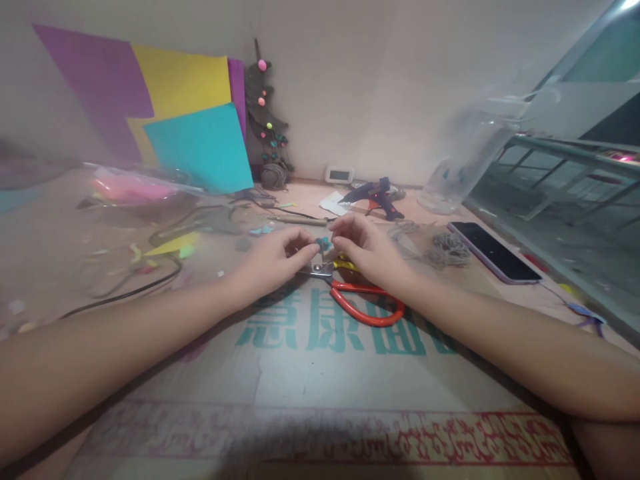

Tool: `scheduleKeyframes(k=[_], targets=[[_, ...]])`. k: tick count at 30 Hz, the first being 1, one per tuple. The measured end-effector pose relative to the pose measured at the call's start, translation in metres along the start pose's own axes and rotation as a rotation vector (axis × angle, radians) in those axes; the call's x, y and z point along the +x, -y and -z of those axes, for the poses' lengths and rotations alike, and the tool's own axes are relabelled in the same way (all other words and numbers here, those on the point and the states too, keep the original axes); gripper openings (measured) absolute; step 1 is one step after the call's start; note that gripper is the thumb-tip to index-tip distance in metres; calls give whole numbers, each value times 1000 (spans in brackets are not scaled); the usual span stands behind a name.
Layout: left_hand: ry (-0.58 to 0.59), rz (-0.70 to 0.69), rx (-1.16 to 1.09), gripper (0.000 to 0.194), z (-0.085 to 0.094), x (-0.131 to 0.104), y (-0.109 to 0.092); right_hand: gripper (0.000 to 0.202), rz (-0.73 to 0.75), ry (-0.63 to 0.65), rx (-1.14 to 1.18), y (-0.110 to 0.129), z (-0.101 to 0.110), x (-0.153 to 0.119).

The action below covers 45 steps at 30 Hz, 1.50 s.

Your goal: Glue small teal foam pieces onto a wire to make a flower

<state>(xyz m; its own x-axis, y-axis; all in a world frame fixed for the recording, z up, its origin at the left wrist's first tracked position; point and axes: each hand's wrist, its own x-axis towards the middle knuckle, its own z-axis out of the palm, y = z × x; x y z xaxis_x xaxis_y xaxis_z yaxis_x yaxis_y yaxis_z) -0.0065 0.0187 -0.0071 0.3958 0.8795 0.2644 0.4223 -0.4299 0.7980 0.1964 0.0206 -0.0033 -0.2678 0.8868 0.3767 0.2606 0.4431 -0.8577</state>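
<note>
My left hand (285,257) is closed, thumb and forefinger pinching a small teal flower-like piece (323,244) with a short stem below it. Close on the other side of that piece is my right hand (364,245); its fingers are curled, with a gap between thumb and forefinger. Whether its fingertips touch the piece is too small to tell. Under both hands lie scissors with red handles (367,320), blades pointing left and partly covered by my left hand. A yellow handle-like part (345,265) shows beside them, partly behind my right hand.
Behind lie a glue gun (373,195), a brown stick (300,221) and a small white digital display (339,175). At right are grey cord (450,249), a phone (493,252) and a clear plastic jug (453,163). Coloured sheets (200,147) and a decorated tree (260,107) are by the wall.
</note>
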Motion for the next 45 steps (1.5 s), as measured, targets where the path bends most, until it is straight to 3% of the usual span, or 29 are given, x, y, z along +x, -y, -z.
scheduleKeyframes(k=[6,18,23,29,45], targets=[[-9,-12,16,27,0,1,2,23,-9,18,-140,7,1,-1],[-18,-53,8,30,1,1,2,15,7,55,-225,13,1,-2],[-22,-22,50,28,2,1,-1,28,28,75,-220,12,1,-3],[-18,-22,55,30,1,0,-3,13,8,52,-201,14,0,-2],[14,-52,57,28,2,0,-2,11,25,38,-265,17,-1,-3]])
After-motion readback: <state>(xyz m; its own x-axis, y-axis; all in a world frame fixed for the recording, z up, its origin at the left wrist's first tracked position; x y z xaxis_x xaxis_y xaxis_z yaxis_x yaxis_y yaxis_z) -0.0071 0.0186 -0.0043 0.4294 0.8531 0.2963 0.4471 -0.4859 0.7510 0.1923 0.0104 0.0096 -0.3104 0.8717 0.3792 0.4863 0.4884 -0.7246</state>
